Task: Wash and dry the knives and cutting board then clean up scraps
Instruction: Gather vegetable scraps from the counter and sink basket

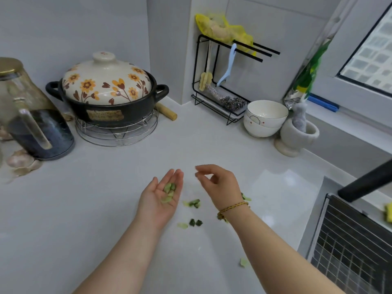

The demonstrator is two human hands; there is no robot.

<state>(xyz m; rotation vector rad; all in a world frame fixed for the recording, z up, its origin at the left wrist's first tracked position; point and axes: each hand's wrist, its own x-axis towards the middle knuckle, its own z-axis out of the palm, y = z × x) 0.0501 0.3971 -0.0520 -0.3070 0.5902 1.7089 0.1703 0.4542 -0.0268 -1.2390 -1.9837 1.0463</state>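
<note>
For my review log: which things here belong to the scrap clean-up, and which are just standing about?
In the job: left hand, palm up, carrying green scraps; right hand above the counter; loose scraps on the counter.
Just standing about: flowered pot, glass jug, stacked bowls, mortar, wire rack.

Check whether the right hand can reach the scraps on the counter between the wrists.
Probably yes: the right hand hangs close over those scraps, seemingly empty, and nothing lies between them.

The white countertop (106, 198) bears green scraps (194, 203), a kettle (38, 132), a wire trivet (116, 134), a black rack (238, 112), stacked bowls (263, 122), a mortar (294, 139) and garlic (19, 160)
</note>
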